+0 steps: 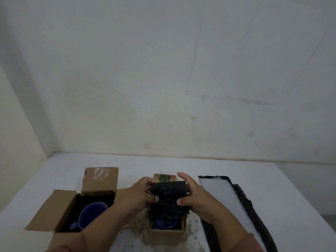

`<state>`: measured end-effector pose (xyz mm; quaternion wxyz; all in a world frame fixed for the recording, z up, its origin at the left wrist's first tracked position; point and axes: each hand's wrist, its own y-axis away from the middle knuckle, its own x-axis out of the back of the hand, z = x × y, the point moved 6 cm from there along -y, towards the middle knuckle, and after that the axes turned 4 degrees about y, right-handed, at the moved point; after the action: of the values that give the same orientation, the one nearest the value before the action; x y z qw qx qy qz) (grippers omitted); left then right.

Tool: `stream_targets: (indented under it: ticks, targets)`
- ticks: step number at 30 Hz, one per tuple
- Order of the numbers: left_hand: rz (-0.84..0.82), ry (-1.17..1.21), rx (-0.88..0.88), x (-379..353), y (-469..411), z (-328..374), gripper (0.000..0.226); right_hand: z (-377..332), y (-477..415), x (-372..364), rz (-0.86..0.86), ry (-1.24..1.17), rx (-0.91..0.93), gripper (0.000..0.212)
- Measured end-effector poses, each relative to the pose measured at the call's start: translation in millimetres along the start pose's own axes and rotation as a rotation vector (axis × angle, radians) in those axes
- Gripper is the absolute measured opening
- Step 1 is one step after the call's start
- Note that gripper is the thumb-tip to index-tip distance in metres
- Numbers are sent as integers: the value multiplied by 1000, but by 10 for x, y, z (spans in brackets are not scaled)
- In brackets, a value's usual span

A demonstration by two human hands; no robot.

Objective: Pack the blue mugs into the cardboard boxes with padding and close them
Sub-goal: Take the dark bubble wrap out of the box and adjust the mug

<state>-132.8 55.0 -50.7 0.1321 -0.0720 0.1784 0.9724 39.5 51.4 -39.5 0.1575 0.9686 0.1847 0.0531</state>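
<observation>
Fingers (154, 198) of the left hand (141, 194) and right hand (193, 194) pinch a black foam pad (168, 193), with the blue ceramic mug (164, 221) in the brown cardboard box (163, 236) close at 6 o'clock.

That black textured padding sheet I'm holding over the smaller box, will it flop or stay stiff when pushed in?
Probably floppy: the black textured padding sheet drapes down into the small cardboard box. Likely light, since the left hand and right hand hold it by a mere pinch. Its rough surface should resist slipping.
</observation>
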Motion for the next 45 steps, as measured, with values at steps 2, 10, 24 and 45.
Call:
stream_targets:
  ticks: [2,10,24,45]
  targets:
    - [10,-7,-26,-1,7,-15,27,61,-29,31,34,42,4,57]
    - [-59,144,75,-5,71,-83,31,51,7,88,141,174,-53,34]
    - [-231,-1226,-168,-198,0,-283,30,213,-77,-185,-203,1267,51,46]
    - [-392,-1785,-477,-328,137,-467,30,463,-187,-249,-249,1547,89,28]
